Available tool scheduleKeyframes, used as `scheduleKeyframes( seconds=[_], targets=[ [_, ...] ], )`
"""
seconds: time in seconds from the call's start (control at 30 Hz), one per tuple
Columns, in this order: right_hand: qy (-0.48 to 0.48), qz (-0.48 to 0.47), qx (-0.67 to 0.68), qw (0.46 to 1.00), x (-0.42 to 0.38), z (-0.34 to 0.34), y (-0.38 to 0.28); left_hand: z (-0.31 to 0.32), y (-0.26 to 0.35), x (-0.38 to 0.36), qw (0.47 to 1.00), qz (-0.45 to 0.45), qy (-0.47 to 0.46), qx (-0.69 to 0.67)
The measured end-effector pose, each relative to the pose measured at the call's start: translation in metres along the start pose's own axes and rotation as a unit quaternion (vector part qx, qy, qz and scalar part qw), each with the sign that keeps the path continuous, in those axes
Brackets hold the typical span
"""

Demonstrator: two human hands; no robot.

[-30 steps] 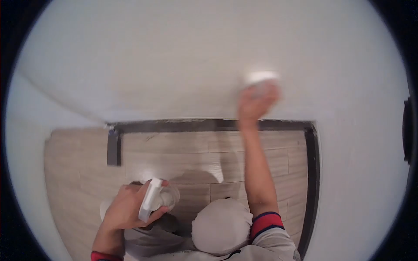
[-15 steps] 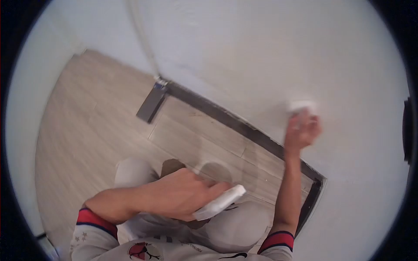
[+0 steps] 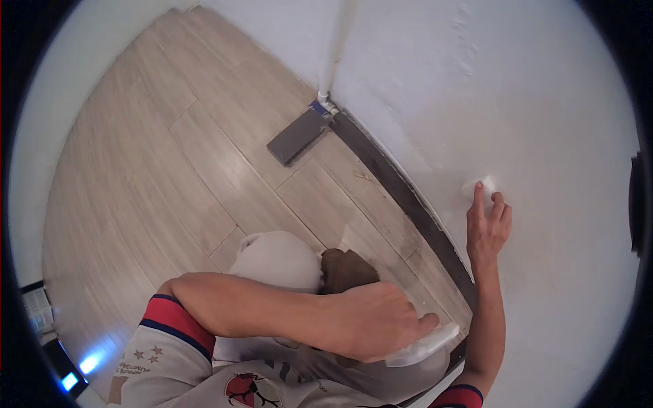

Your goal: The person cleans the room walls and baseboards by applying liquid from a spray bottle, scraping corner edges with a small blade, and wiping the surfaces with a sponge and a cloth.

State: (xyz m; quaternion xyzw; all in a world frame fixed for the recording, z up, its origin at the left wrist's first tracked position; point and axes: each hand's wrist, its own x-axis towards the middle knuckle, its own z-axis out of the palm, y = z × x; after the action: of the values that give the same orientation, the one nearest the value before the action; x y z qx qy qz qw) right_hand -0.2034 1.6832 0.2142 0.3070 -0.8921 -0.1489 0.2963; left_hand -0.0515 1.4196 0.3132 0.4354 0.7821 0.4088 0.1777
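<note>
Low in the view my left hand (image 3: 381,319) is closed around a white, partly translucent object (image 3: 425,345), held above my knee. At the right, my right hand (image 3: 488,228) presses a small white pad (image 3: 481,185) against the pale wall (image 3: 558,224). Its index finger lies on the pad, with the other fingers curled. A faint beige patch (image 3: 503,126) shows on the wall above that hand.
A dark baseboard (image 3: 401,190) runs along the wall's foot. A loose dark grey piece (image 3: 297,138) lies on the wood-look floor (image 3: 170,170) by a white pipe (image 3: 340,47). Lit devices (image 3: 68,370) stand at the lower left.
The view has turned and shifted, so more floor shows at the left. My right hand and the pad now appear slightly lower and sharper. My left hand still holds the white object, now farther right in view.
</note>
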Motion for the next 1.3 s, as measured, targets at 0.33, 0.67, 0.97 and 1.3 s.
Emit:
scheduleKeyframes(
  seconds=[0.33,0.67,0.97,1.3],
  targets=[
    [-0.196,-0.053,0.216,0.955,0.124,-0.025,-0.043,-0.008,0.015,0.014,0.983,0.053,0.155,-0.082],
    [-0.226,-0.093,0.494,0.834,0.148,0.087,-0.215,-0.031,0.010,-0.057,0.994,0.033,0.029,-0.095],
    [-0.174,-0.090,0.309,0.931,0.153,0.182,-0.361,-0.029,-0.010,-0.100,0.980,-0.119,0.159,0.017],
    [-0.146,-0.113,0.284,0.941,0.160,0.175,-0.370,-0.032,-0.016,-0.103,0.974,-0.135,0.178,0.047]
  ],
)
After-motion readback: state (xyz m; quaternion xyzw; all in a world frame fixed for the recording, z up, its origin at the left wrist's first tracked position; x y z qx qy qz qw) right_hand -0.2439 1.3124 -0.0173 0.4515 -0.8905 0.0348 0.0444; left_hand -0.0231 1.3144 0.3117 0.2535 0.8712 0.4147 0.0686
